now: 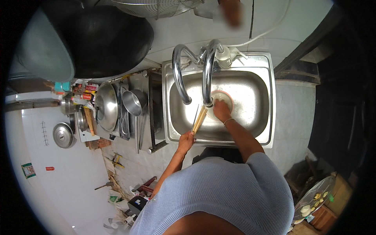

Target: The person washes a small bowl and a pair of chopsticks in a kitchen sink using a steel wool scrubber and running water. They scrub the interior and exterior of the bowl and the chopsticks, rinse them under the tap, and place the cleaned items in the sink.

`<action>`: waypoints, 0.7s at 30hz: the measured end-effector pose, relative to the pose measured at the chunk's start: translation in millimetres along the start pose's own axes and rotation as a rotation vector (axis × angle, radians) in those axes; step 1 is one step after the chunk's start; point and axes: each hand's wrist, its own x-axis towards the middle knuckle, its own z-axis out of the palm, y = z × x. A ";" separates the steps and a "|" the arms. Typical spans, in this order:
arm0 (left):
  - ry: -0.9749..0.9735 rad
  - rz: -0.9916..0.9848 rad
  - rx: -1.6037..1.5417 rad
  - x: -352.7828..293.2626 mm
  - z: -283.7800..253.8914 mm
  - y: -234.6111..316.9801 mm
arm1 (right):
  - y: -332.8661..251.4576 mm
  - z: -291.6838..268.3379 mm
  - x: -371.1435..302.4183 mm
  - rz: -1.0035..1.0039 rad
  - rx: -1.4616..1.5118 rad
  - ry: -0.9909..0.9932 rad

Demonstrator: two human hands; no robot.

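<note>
Over the sink's front wall, my left hand (186,141) is closed around a bundle of pale chopsticks (201,119). A thin dark stick (195,117) lies along the bundle's left side. Its kind is unclear. The chopsticks slant up towards the middle of the sink (256,96). My right hand (222,111) is closed over a round pale dish with an orange rim (228,98), on the sink's bottom. Whatever those fingers hold, if anything, is hidden. Just left of the right hand is the mouth of a curved chrome faucet (207,80).
A second chrome faucet (177,70) arches over the sink's left half. A pump bottle (224,58) stands behind the basin. To the left are a long-handled pan (133,102), a domed lid (106,105) and a large black wok (105,39). A wire tray (315,196) with pale pieces is lower right.
</note>
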 end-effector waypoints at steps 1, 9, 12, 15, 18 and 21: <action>-0.014 0.026 -0.003 5.0 3.4 -9.0 | -1.6 -3.3 2.3 0.029 0.019 -0.069; 0.055 0.367 0.629 -7.0 15.6 33.7 | -66.0 -30.4 -61.6 -0.680 -0.190 0.055; 0.046 0.329 0.715 -24.0 1.3 33.0 | -24.7 -13.2 -25.5 -0.300 -0.214 0.109; 0.128 0.276 0.462 -35.4 -18.3 16.7 | -36.2 -33.1 -11.1 -0.433 -0.311 0.370; 0.168 0.139 0.328 -30.8 -31.4 -4.4 | -22.5 3.6 11.8 -0.235 -0.200 0.225; 0.170 0.060 0.107 -35.5 -32.2 -22.8 | -36.1 13.6 -7.5 -0.197 -0.567 -0.088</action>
